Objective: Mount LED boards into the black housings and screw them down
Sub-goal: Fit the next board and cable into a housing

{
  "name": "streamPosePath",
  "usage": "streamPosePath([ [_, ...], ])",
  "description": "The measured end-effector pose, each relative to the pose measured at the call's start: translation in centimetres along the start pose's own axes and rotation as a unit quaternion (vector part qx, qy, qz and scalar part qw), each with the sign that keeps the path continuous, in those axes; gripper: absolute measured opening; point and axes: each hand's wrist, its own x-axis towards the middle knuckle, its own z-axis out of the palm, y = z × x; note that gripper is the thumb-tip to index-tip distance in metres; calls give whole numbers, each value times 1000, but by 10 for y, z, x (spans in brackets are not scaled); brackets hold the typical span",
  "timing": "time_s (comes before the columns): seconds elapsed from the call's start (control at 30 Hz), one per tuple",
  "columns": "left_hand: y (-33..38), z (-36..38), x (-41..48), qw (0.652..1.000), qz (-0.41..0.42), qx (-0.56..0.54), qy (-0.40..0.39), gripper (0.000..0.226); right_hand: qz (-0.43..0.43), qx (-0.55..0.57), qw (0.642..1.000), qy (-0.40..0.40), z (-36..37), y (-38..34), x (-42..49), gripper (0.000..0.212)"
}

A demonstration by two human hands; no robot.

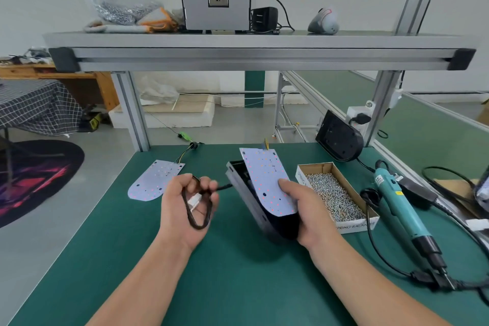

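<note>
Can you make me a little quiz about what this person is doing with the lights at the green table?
1. True or false: the right hand holds an LED board against a black housing, thumb on the board.
2. What does the left hand hold? A) a screw B) a looped black cable C) the screwdriver
3. Fill in: the cardboard box beside the right hand is full of ____.
Key: 1 true; 2 B; 3 screws.

The LED board (pixel 266 178) hides most of the black housing (pixel 279 227) interior.
</note>
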Motion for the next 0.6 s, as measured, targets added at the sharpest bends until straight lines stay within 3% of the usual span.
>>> streamPosePath([
  [0.07,0,1,4,989,60,129,49,22,-10,-21,1000,-5,1,1,-1,25],
  [0.13,1,1,6,945,125,294,71,24,-22,-31,999,-14,2,0,-3,28],
  [0.3,-1,-4,4,859,122,497,-4,38,-37,-19,999,-35,0,-2,-3,29],
  [0.4,-5,-5,2,820,95,561,-56,19,-43,-14,998,-41,-1,-2,-3,29],
  [0.47,-10,-7,2,813,92,570,-71,16,-51,4,998,-37,0,-2,-4,34],
  [0.6,-10,-7,7,787,109,606,-28,23,-71,47,996,-22,-3,-9,-3,27],
])
